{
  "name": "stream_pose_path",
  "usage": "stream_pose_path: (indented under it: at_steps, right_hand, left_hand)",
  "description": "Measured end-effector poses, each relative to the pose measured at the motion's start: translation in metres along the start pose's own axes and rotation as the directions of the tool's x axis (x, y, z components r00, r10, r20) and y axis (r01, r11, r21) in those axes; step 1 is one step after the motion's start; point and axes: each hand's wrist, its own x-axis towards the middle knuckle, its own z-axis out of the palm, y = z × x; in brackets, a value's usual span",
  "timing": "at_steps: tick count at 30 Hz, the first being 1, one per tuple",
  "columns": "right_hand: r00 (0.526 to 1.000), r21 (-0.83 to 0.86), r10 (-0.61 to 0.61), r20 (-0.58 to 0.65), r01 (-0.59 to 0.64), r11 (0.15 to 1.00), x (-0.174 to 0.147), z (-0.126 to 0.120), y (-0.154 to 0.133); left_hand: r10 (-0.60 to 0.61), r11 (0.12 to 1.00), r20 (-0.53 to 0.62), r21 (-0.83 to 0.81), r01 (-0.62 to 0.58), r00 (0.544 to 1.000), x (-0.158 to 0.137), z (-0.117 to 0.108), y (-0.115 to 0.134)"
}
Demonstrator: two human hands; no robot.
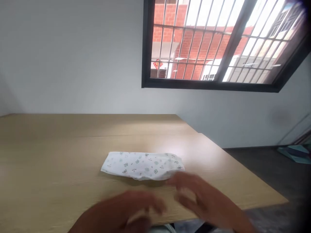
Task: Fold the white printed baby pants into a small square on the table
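Observation:
A folded white cloth (143, 165) printed with small grey and green figures lies flat on the wooden table, its long side running left to right. My right hand (199, 195) is near the cloth's front right corner, fingers and thumb apart; its fingertips overlap the edge in view, and I cannot tell whether they touch. Nearer to me, my left hand (128, 207) hovers in front of the cloth with bent fingers, the thumb apart from them and nothing between. Both hands are smeared by motion.
The light wooden table (53, 161) has its right edge slanting toward me, with dark floor (252, 161) beyond. Behind it stands a white wall (73, 58) with a barred, dark-framed window (194, 84). A greenish object (295, 153) lies on the floor at far right.

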Motion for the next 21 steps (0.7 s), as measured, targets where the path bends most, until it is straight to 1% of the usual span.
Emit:
stream_pose_path:
  at_steps: [1, 2, 3, 4, 5, 6, 7, 8, 10, 12, 15, 17, 19, 21]
  right_hand:
    - [0.999, -0.020, -0.003, -0.036, 0.003, 1.000, 0.024, -0.009, 0.006]
    - [0.998, -0.045, -0.022, -0.062, 0.019, 0.999, 0.048, -0.014, 0.016]
    - [0.996, -0.081, -0.012, -0.088, 0.005, 0.997, 0.069, -0.017, 0.029]
    - [0.993, -0.127, 0.021, -0.115, -0.036, 0.991, 0.087, -0.016, 0.044]
    - [0.992, -0.150, 0.059, -0.108, -0.075, 0.986, 0.102, -0.013, 0.059]
    - [0.997, -0.125, 0.058, -0.043, -0.063, 0.990, 0.113, -0.008, 0.074]
    - [0.999, -0.055, 0.040, 0.027, -0.039, 0.998, 0.121, -0.002, 0.087]
    - [0.998, -0.001, 0.019, 0.062, -0.019, 1.000, 0.127, 0.004, 0.098]
    - [0.997, 0.073, -0.011, 0.077, 0.005, 0.997, 0.130, 0.014, 0.111]
    - [0.997, 0.082, -0.007, 0.076, 0.001, 0.997, 0.128, 0.019, 0.116]
    - [0.992, 0.059, 0.007, 0.124, -0.015, 0.998, 0.123, 0.017, 0.118]
    - [0.993, 0.043, 0.031, 0.116, -0.036, 0.998, 0.119, 0.012, 0.120]
    - [0.993, 0.010, 0.078, 0.088, -0.079, 0.997, 0.116, 0.007, 0.122]
    - [0.985, -0.052, 0.146, 0.095, -0.141, 0.989, 0.115, 0.004, 0.124]
  left_hand:
    - [0.086, 0.995, 0.058, 0.044, -0.089, 0.995, 0.023, -0.001, 0.010]
    - [0.208, 0.951, 0.132, 0.206, -0.232, 0.969, 0.047, -0.001, 0.014]
    - [0.290, 0.885, 0.134, 0.339, -0.319, 0.948, 0.071, 0.000, 0.013]
    - [0.324, 0.839, 0.100, 0.430, -0.334, 0.941, 0.093, 0.001, 0.007]
    - [0.324, 0.818, 0.071, 0.480, -0.317, 0.943, 0.113, 0.002, -0.002]
    - [0.317, 0.810, 0.054, 0.503, -0.300, 0.947, 0.128, 0.004, -0.013]
    - [0.304, 0.798, 0.064, 0.528, -0.291, 0.950, 0.140, 0.006, -0.025]
    - [0.319, 0.776, 0.084, 0.548, -0.311, 0.944, 0.147, 0.008, -0.036]
    - [0.346, 0.725, 0.127, 0.593, -0.351, 0.929, 0.151, 0.015, -0.053]
    - [0.316, 0.711, 0.121, 0.626, -0.319, 0.941, 0.149, 0.021, -0.061]
    - [0.251, 0.718, 0.087, 0.651, -0.245, 0.964, 0.146, 0.029, -0.063]
    - [0.233, 0.714, 0.081, 0.662, -0.227, 0.969, 0.147, 0.031, -0.062]
    - [0.222, 0.710, 0.072, 0.671, -0.212, 0.972, 0.148, 0.033, -0.062]
    - [0.211, 0.713, 0.049, 0.676, -0.188, 0.976, 0.149, 0.035, -0.062]
